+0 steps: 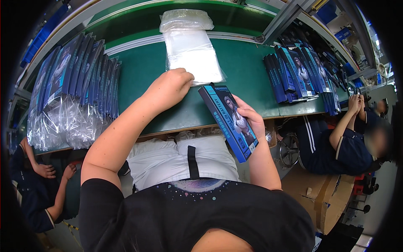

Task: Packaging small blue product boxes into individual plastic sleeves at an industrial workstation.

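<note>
My right hand grips a flat blue box with a printed figure on its face; the box is tilted, near the table's front edge. The fingers of my left hand are bent and closed at the lower corner of a stack of clear plastic bags lying on the green table. Whether a bag's edge is pinched between those fingers is hidden. Behind the stack lies a bundle of folded clear plastic.
At left stand several boxes in clear bags. More blue boxes stand at right. The green table has a metal rail behind it. A cardboard box is on the floor at right. Other people sit at both sides.
</note>
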`<state>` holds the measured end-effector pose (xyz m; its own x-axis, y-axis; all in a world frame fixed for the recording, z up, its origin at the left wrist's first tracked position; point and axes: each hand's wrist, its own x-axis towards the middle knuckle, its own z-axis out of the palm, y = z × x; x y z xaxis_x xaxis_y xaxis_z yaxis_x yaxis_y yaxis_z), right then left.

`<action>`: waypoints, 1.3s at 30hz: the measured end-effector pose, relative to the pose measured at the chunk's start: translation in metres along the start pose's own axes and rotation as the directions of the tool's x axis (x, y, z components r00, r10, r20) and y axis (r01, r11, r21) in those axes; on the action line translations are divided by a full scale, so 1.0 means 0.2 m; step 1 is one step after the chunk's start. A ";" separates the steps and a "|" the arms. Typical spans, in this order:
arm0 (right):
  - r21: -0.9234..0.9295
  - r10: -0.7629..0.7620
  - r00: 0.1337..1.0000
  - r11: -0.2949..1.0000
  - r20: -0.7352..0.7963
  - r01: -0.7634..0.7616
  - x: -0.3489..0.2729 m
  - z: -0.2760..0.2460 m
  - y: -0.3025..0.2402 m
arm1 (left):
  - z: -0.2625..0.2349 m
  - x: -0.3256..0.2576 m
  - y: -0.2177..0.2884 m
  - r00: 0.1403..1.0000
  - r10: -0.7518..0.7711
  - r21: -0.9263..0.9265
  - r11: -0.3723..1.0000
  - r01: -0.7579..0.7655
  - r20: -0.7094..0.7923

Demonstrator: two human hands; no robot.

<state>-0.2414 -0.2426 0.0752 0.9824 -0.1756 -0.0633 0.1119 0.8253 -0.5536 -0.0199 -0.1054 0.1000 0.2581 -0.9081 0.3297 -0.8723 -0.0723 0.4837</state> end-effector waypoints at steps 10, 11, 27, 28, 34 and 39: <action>-0.066 0.068 0.997 0.996 0.038 -0.066 0.10 0.10 0.05 | -0.05 0.01 0.08 0.976 -0.217 -0.234 0.950 0.206 -0.023; -0.048 0.084 0.995 0.995 0.044 -0.082 0.12 0.10 0.05 | -0.05 0.01 0.07 0.977 -0.212 -0.233 0.951 0.202 -0.018; -0.184 0.143 0.989 0.972 -0.028 -0.146 0.08 0.08 -0.02 | -0.02 -0.04 -0.01 0.876 -0.470 -0.651 0.633 0.420 0.107; -0.195 0.152 0.987 0.968 -0.045 -0.158 0.08 0.08 -0.01 | -0.02 -0.03 0.00 0.874 -0.471 -0.647 0.631 0.428 0.120; -0.109 0.113 0.994 0.988 -0.016 -0.114 0.18 0.06 0.01 | -0.05 -0.02 0.02 0.898 -0.427 -0.633 0.668 0.392 0.105; -0.156 0.064 0.998 0.986 -0.003 -0.063 0.14 0.05 -0.03 | -0.08 -0.03 0.05 0.788 -0.613 -0.754 0.488 0.441 0.064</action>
<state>-0.2123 -0.2473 0.0863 0.9872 -0.1241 -0.1005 0.0248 0.7411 -0.6710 -0.0236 -0.0946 0.1155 0.7115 -0.6972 -0.0883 0.0011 -0.1245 0.9922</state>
